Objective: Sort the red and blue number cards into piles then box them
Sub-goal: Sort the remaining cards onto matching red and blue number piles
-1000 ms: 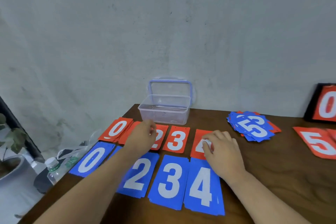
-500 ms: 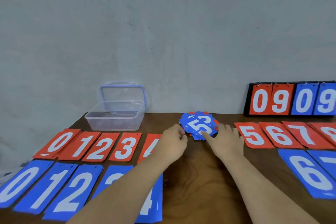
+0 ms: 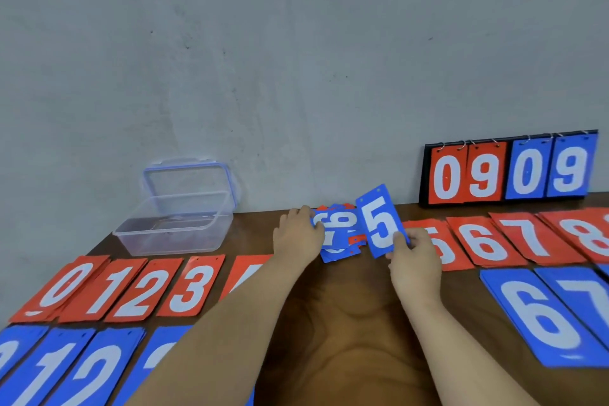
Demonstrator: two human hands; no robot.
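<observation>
Pinching blue rectangular number card marked 5 point(image 3: 379, 221) by its bottom edge with right hand point(image 3: 413, 257), tilted up over jumbled red-and-blue card pile point(image 3: 339, 227); gripping that pile's left edge with left hand point(image 3: 298, 234), far side of brown wooden table point(image 3: 346, 323).

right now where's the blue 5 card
In the head view the blue 5 card is just right of centre, pinched by the right hand, between the mixed pile the left hand holds and the red 5 pile.
</observation>
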